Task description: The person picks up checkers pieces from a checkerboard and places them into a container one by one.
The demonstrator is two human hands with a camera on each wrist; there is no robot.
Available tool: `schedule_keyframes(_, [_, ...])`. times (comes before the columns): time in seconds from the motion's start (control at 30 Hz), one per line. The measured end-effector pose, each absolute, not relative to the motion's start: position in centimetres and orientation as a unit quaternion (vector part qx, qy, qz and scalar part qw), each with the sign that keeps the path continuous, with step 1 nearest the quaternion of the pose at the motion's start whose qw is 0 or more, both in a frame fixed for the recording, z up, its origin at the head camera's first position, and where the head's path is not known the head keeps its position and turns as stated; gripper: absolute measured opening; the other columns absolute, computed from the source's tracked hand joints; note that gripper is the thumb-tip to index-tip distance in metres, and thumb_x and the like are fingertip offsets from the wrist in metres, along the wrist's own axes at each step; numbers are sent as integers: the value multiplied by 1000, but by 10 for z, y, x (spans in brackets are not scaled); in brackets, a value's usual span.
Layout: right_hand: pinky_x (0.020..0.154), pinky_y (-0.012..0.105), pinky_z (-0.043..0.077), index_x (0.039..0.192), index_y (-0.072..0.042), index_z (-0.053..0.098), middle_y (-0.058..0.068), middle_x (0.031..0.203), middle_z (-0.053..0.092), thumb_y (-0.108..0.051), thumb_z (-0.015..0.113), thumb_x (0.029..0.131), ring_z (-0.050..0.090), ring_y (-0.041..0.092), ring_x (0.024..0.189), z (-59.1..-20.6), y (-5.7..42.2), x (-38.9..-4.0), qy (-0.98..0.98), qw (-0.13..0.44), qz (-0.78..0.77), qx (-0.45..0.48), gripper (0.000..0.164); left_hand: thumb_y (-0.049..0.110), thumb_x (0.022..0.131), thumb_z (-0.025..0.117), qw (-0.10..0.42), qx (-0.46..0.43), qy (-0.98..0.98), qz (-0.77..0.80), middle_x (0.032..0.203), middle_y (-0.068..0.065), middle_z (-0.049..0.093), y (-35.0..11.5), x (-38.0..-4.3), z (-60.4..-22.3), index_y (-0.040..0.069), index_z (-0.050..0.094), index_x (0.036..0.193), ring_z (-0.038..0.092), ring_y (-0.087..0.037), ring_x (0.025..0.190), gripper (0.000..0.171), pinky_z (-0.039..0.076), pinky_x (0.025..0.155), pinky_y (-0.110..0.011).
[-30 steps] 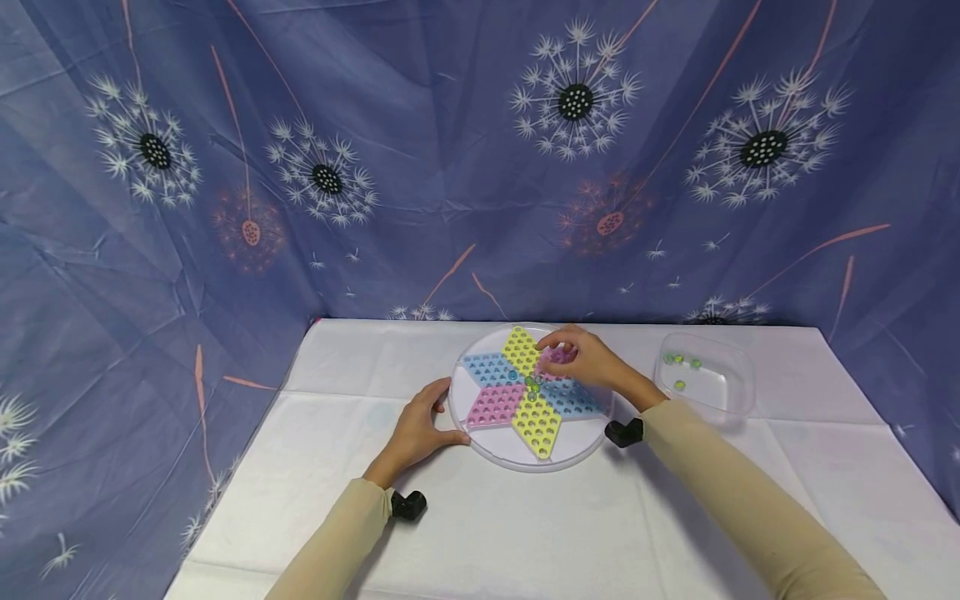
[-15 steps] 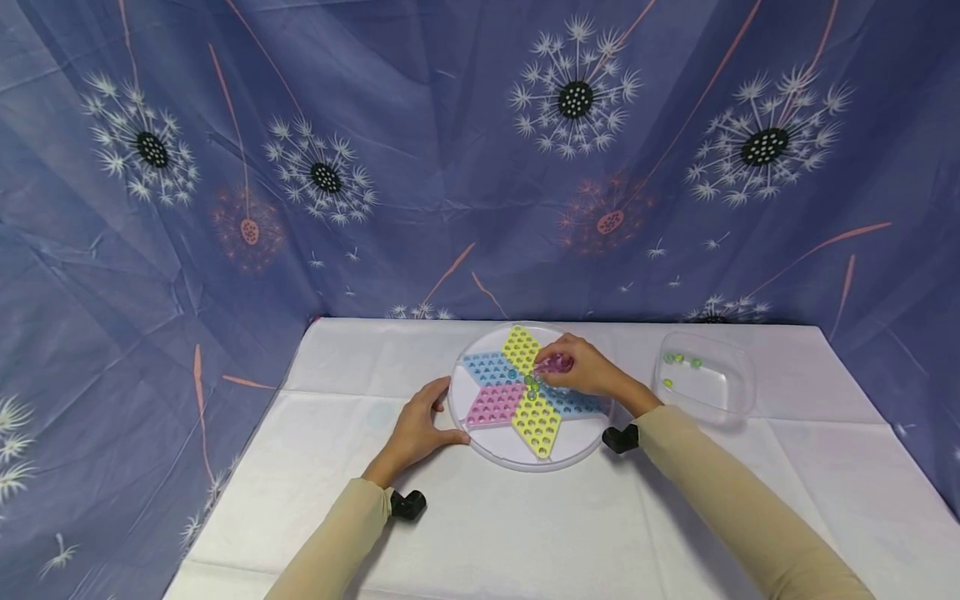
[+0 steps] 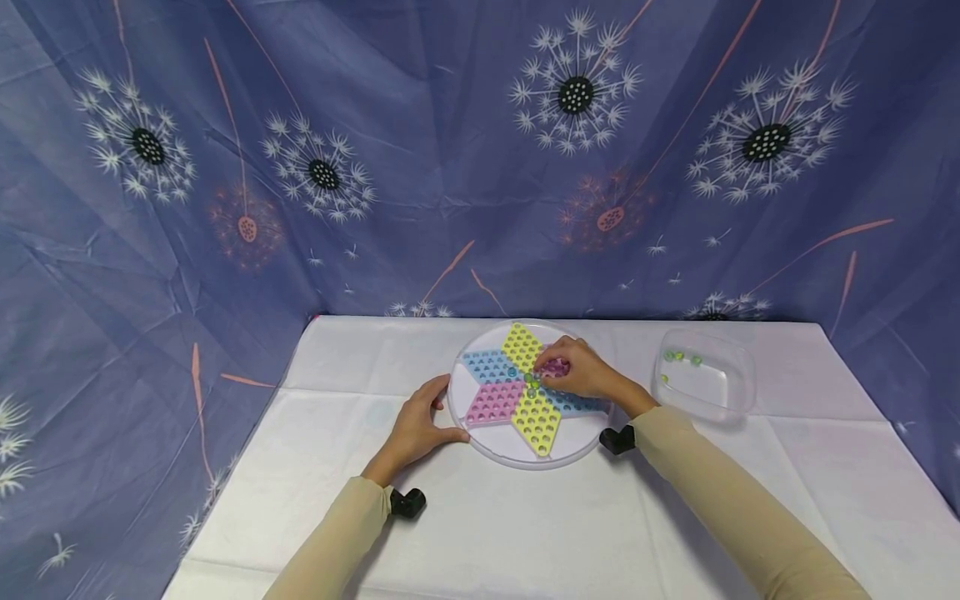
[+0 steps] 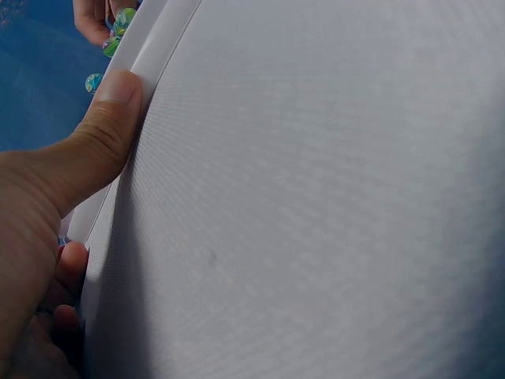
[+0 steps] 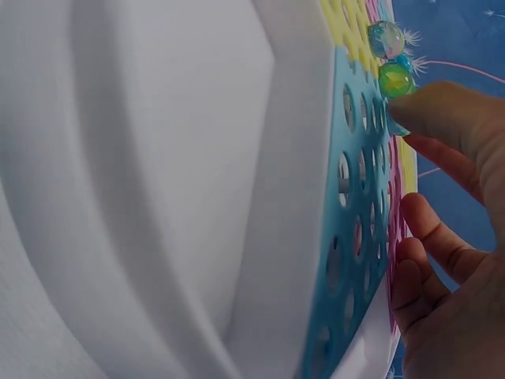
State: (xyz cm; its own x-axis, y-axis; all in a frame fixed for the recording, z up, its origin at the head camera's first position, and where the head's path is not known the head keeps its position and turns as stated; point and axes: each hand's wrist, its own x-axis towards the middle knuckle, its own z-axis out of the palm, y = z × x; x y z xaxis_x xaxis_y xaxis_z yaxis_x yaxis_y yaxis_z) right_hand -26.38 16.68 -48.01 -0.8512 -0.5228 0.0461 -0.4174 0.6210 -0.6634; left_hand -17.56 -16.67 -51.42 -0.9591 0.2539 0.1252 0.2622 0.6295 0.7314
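A round white Chinese checkers board with a star of yellow, blue and pink holed sections lies on the table. My left hand holds its left rim, thumb on the near side. Over the board's centre, my right hand pinches a marble between thumb and index finger. Only a bluish sliver of it shows in the right wrist view. Beside those fingertips sit a yellow-green marble and a clear one. A blue marble rests left of centre.
A clear plastic container stands right of the board, beyond the right forearm, with several green and yellow marbles inside. White cloth covers the table. A blue dandelion-print curtain hangs behind and to the left.
My right hand has moved down and slightly left to the board's centre, its fingers drawing closer together. One marble in the container has rolled left. My left hand stays at the rim.
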Motion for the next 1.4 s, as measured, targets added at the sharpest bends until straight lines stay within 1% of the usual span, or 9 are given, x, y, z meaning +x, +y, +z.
schedule_keyframes(0.13, [103,54,35,107,-19,80,9,119,63,-17,82,87,52,29,115,-480,166,-264,900,67,-337,-268,20,30,66,99,5,-142,-903,-406,116,-5,57,-166,-175,-513,7,44,156,50,-18,97,107,41,85,-36])
schedule_keyframes(0.4, [100,52,36,104,-19,80,9,118,63,-19,82,87,50,30,112,-479,164,-263,904,60,-335,-259,17,31,66,99,11,-143,-902,-407,115,-6,57,-166,-175,-511,7,45,154,50,-18,97,106,42,85,-37])
schedule_keyframes(0.53, [98,50,36,102,-20,80,9,118,63,-18,82,87,50,29,111,-479,164,-263,904,61,-336,-256,16,32,66,99,7,-139,-904,-405,116,-6,57,-166,-176,-511,8,45,155,50,-18,97,107,42,85,-36])
schedule_keyframes(0.6, [98,50,36,102,-21,79,9,118,63,-18,82,87,49,29,110,-479,164,-264,905,60,-334,-256,15,31,66,99,8,-141,-904,-403,117,-5,57,-166,-176,-512,7,44,155,50,-18,97,107,42,85,-36])
schedule_keyframes(0.93, [100,51,36,101,-20,79,8,117,64,-18,83,87,50,29,110,-479,164,-264,906,57,-332,-258,15,30,66,99,-1,-133,-905,-405,120,-5,57,-166,-176,-511,8,43,156,50,-18,99,108,42,87,-37])
schedule_keyframes(1.1, [100,51,36,100,-20,79,8,116,64,-18,82,87,51,29,110,-477,162,-264,908,59,-323,-260,14,30,66,99,2,-135,-905,-404,118,-5,57,-166,-176,-512,8,44,156,50,-18,98,108,42,87,-37])
schedule_keyframes(1.4, [100,53,39,101,-16,78,10,112,59,-15,81,88,51,31,108,-468,162,-263,901,73,-332,-270,14,31,66,99,5,-136,-905,-403,115,-6,57,-165,-173,-512,7,44,155,50,-19,98,108,42,86,-38])
